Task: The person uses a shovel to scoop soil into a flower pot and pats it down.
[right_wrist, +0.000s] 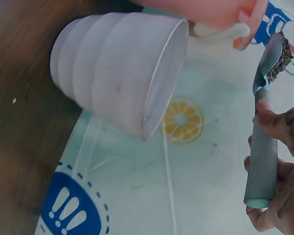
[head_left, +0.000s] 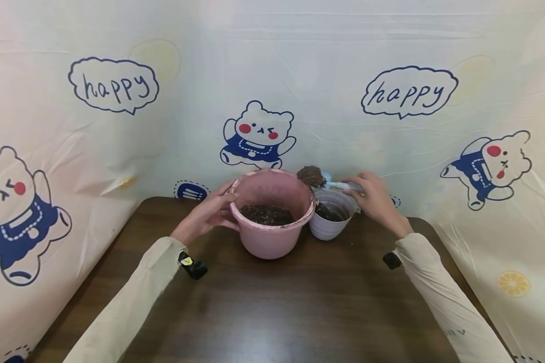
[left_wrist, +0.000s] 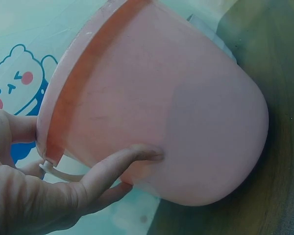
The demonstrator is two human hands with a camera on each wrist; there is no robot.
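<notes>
A pink bucket [head_left: 271, 242] with dark soil [head_left: 267, 215] in its bottom stands on the table. My left hand [head_left: 214, 209] grips its left side, fingers at the rim and thumb against the outer wall [left_wrist: 122, 93]. In my right hand [head_left: 373, 196] is a small trowel by its grey-blue handle [right_wrist: 261, 152]. The trowel carries a heaped load of soil [head_left: 312, 176], raised near the bucket's right rim and above a white flowerpot [head_left: 329, 231]. That ribbed pot stands upright just right of the bucket, with some soil [head_left: 328, 212] inside.
The dark wooden table [head_left: 263, 307] extends toward me. A printed cloth [head_left: 327, 65] with bears hangs behind and along both sides. A white bucket handle [right_wrist: 225, 35] hangs at the bucket's side near the pot. Small specks [right_wrist: 13, 101] lie on the table.
</notes>
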